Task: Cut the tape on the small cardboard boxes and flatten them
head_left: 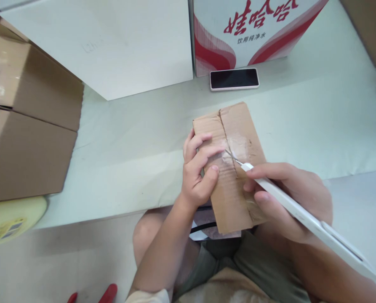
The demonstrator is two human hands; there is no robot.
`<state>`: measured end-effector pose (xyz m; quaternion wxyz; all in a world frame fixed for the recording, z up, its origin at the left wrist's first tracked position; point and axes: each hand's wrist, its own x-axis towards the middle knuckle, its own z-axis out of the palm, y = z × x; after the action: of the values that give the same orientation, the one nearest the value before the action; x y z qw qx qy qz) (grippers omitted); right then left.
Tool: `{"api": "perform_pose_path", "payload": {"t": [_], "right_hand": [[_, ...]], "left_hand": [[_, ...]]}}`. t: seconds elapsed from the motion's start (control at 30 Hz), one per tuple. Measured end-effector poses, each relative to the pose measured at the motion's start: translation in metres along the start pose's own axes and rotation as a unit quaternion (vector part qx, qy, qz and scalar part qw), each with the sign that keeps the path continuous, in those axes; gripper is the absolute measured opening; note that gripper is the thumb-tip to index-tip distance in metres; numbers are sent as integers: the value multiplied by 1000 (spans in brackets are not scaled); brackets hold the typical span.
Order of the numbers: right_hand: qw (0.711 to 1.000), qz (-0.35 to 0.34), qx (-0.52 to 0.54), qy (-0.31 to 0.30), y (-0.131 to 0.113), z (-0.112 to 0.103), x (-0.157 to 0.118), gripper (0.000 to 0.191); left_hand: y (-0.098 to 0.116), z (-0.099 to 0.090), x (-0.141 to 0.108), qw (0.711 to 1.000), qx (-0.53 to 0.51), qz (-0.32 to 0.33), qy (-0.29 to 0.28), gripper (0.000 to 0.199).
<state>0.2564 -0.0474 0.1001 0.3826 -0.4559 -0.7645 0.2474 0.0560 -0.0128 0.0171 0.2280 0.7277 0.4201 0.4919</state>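
Observation:
A small brown cardboard box (235, 143) is tilted at the table's front edge, over the lap. Its top seam carries a patch of clear tape (240, 147). My left hand (200, 168) grips the box by its left side, the fingers bent over onto the top face. In my right hand (289, 198) is a long white tool (289, 204) with a thin metal tip, which meets the box's top close to the seam and the left index fingertip. The exact kind of tip cannot be made out. The right fingertips are close to the box's right part.
Behind the box lies a phone (234, 79) with a dark screen, before a red-and-white carton (213, 46). A large white box (137, 50) stands beside that carton. Brown cartons (30, 155) fill the left, above a yellow-green object (17, 216). A pale cloth (127, 155) covers the table.

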Motion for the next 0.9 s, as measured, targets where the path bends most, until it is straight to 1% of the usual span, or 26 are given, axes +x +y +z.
{"api": "perform_pose_path", "payload": {"t": [0.13,0.27,0.53,0.9], "right_hand": [[1000,-4,2,6,0,0,0,13],[1000,0,3,-3,0,0,0,14],[1000,-1,-9,-4,1,0,-1,13],[1000,4,3,1,1,1,-2,13]], "left_hand": [[0,0,0,1000,-3,3,0,40],[-1,1,-1,1000,10,3,-1,43],[-1,0,0,1000,-3,4,1,41],[-2,0,0,1000,-3,10,1,39]]}}
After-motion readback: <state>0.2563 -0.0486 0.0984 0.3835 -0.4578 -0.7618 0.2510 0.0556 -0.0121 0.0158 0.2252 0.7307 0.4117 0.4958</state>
